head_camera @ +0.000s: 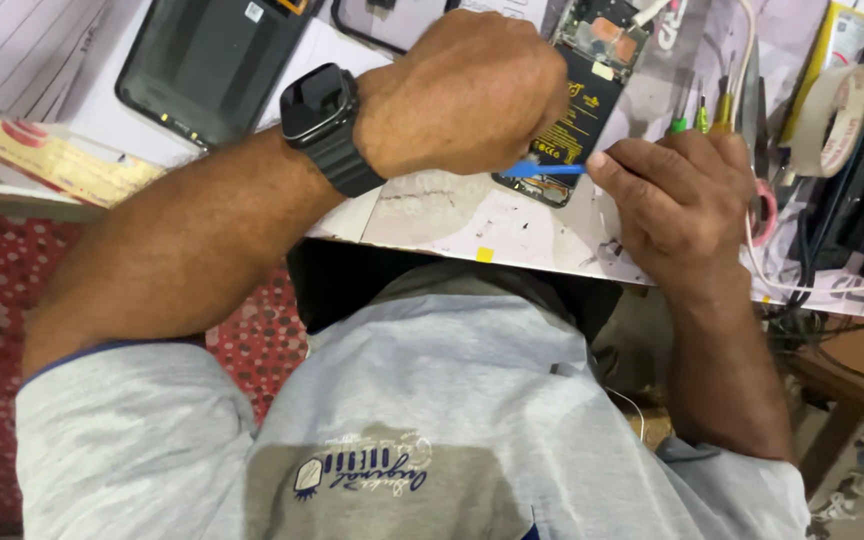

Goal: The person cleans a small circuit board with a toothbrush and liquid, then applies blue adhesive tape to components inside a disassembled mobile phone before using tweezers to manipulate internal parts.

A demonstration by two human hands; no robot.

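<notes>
An opened phone lies on the white worktop, its black battery and circuit board exposed. My left hand, with a black smartwatch on the wrist, is curled into a fist at the phone's left edge and covers part of it. The fingers are hidden underneath. My right hand pinches a thin blue plastic pry tool. The tool's tip points left to the phone's lower end, just under my left fist.
A black phone back cover lies at the back left. Several screwdrivers, a roll of pale tape and cables crowd the right side. A flat cardboard box sits at the left edge.
</notes>
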